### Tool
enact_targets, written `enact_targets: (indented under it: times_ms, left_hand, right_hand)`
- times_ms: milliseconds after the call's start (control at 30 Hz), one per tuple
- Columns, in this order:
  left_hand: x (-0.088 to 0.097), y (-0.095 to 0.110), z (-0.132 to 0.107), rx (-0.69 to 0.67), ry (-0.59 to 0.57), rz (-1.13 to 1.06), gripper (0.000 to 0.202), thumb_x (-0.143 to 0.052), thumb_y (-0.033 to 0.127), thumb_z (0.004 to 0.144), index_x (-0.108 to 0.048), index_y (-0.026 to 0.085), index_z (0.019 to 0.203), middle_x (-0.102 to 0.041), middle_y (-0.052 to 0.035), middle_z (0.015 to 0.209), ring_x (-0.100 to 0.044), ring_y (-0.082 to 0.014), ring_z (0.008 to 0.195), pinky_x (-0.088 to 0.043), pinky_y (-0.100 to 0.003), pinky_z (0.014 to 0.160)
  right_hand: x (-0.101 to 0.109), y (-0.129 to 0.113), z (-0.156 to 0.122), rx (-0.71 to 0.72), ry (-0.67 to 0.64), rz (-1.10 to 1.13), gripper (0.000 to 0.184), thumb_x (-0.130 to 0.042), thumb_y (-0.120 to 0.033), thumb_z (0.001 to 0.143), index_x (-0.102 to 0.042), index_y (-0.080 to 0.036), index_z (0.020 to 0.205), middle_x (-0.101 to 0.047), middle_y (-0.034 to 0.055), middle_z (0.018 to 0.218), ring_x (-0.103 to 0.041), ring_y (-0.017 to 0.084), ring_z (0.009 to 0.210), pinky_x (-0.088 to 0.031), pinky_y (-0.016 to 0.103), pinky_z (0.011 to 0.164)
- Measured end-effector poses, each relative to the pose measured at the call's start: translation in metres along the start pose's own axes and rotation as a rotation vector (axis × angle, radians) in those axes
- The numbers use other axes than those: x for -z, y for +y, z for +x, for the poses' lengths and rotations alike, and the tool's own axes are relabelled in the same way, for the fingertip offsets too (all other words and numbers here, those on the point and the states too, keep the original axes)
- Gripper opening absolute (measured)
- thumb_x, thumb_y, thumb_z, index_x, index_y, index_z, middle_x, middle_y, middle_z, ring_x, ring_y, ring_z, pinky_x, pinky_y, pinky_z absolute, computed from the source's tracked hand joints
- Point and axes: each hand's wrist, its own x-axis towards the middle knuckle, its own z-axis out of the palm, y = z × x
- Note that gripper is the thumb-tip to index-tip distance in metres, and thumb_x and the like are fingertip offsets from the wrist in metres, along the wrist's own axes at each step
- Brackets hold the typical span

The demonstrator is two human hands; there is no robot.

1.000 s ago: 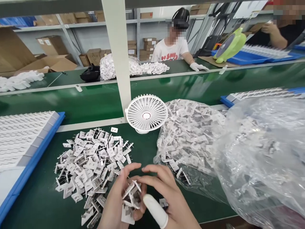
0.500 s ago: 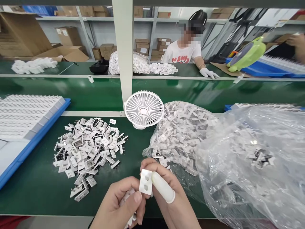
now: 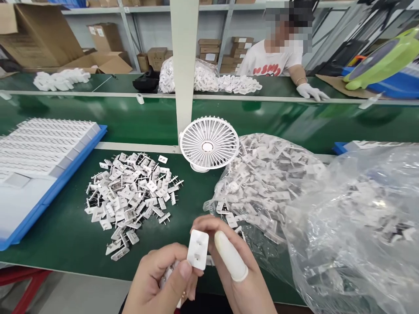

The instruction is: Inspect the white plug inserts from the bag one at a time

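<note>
My left hand (image 3: pixel 160 279) is closed, pinching a small white two-pin plug piece (image 3: pixel 198 246) between thumb and finger, its flat face turned to me. More white pieces (image 3: pixel 168 274) show inside the curled fingers of that hand. My right hand (image 3: pixel 234 261) curls behind and beside the plug piece, its thumb in a white finger cot (image 3: pixel 231 257) and slightly apart from the plate. A bit of white shows by its palm; its fingertips are hidden. Left of the hands lies a pile of similar plug pieces (image 3: pixel 131 192) with metal pins.
A clear bag of plug pieces (image 3: pixel 265 183) and a larger clear bag (image 3: pixel 356 244) lie at right. A white fan (image 3: pixel 207 146) stands by the post (image 3: pixel 184 65). At left is a blue tray (image 3: pixel 62 179) with rows of pieces. A co-worker (image 3: pixel 275 56) is across the bench.
The view has shifted, so the bench things appear farther right and slightly higher. My right thumb has come away from the plate, which stays in my left hand.
</note>
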Motion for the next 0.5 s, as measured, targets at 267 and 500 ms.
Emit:
enact_targets:
  times_ms: [267, 500]
  left_hand:
    - [0.016, -0.007, 0.013, -0.121, 0.013, 0.251, 0.038, -0.054, 0.044, 0.085, -0.065, 0.017, 0.061, -0.049, 0.0004, 0.054, -0.040, -0.0112, 0.051, -0.028, -0.025, 0.050]
    - [0.041, -0.020, 0.038, 0.085, 0.190, -0.449, 0.028, -0.064, 0.042, 0.079, -0.059, 0.018, 0.066, -0.044, 0.0044, 0.054, -0.040, -0.0083, 0.050, -0.029, -0.018, 0.042]
  right_hand:
    - [-0.013, 0.002, 0.009, 0.014, -0.095, -0.371, 0.029, -0.052, -0.043, 0.087, -0.048, -0.021, 0.070, -0.046, -0.0007, 0.068, -0.045, 0.014, 0.064, -0.038, 0.024, 0.056]
    - [0.012, 0.023, -0.002, 0.088, 0.060, -0.354, 0.027, -0.040, -0.042, 0.094, -0.058, -0.031, 0.111, -0.065, 0.0041, 0.097, -0.062, 0.019, 0.085, -0.048, 0.027, 0.072]
